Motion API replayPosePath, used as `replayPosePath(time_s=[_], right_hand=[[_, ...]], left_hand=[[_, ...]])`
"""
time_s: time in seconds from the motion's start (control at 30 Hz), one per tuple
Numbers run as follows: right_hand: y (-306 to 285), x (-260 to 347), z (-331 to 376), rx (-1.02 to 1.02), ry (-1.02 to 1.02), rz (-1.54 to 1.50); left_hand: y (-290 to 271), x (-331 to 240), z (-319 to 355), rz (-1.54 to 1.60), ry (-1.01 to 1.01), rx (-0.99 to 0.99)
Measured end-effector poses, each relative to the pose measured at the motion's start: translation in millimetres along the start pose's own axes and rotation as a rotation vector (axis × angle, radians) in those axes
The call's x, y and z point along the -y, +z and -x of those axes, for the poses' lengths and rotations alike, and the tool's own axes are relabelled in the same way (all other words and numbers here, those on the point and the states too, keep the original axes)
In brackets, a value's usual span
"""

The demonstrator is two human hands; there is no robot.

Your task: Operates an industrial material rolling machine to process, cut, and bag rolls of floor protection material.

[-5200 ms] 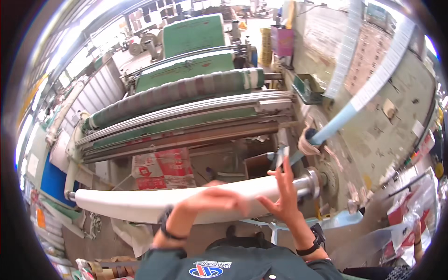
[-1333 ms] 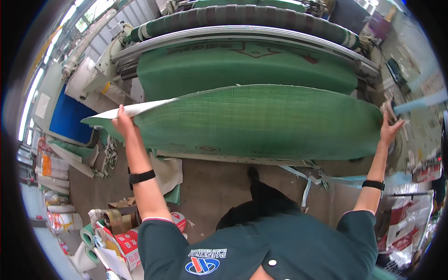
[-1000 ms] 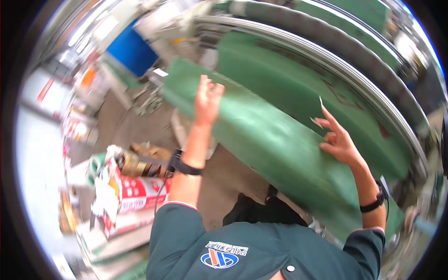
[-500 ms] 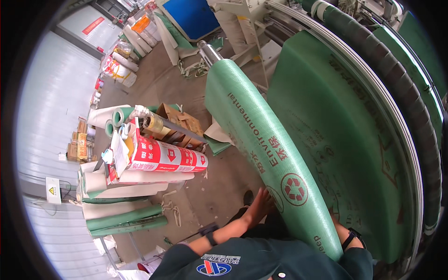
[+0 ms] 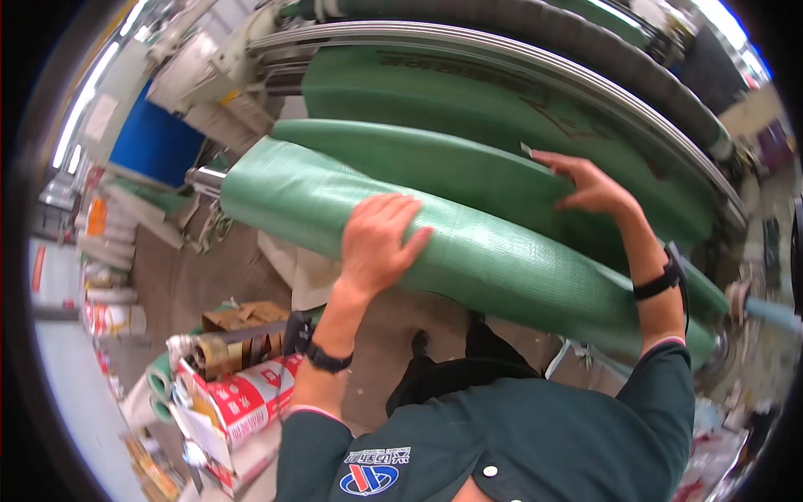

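A large green woven-plastic roll (image 5: pixel 477 251) on a metal shaft (image 5: pixel 207 180) lies across in front of me. My left hand (image 5: pixel 381 243) presses palm-down on its upper side, fingers stretched out and thumb apart. Behind the roll, a loose green sheet (image 5: pixel 401 151) stands up along its edge. My right hand (image 5: pixel 590 188) reaches over that edge, its thumb away from the index finger. A small pale blade-like piece (image 5: pixel 526 150) sticks out at its fingertips, against the sheet's edge; how it is gripped is not clear.
Beyond the sheet runs a machine with a long metal rail (image 5: pixel 468 33) and a dark wrapped roller (image 5: pixel 577 50). A blue panel (image 5: pixel 159 134) stands at the far left. Red-and-white wrapped rolls (image 5: pixel 251 397) and a cardboard box (image 5: pixel 242 316) lie at lower left.
My view has turned, so the roll now lies crosswise. My left hand has gone onto the roll's top, and my right hand to the sheet edge. The roll's printing no longer shows.
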State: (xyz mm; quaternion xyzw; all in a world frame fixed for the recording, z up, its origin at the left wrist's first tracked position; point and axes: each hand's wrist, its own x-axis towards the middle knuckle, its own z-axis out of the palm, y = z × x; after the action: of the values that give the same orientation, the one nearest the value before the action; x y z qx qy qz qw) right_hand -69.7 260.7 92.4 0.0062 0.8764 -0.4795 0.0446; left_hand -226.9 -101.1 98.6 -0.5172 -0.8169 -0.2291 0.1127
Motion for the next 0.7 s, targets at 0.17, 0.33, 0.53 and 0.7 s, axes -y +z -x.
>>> replayPosePath(time_s=[0.17,0.33,0.53,0.7], right_hand=[[45.7,113.1,54.1,-0.440,-0.126,0.588],[165.8,152.8,116.2,-0.606,0.180,0.836],[228.3,173.0,177.2,-0.975,0.073,-0.048],[276.3,122.0,209.0,-1.046,-0.379,-1.199]], left_hand=[[8.7,-17.7,-36.2,0.185,0.082,0.486],[-28.4,-76.0,-22.4,-0.109,0.505,-0.186],[31.1,-119.6,53.9,0.162,0.607,0.252],[64.2,-146.0,58.5,0.431,0.674,0.107]])
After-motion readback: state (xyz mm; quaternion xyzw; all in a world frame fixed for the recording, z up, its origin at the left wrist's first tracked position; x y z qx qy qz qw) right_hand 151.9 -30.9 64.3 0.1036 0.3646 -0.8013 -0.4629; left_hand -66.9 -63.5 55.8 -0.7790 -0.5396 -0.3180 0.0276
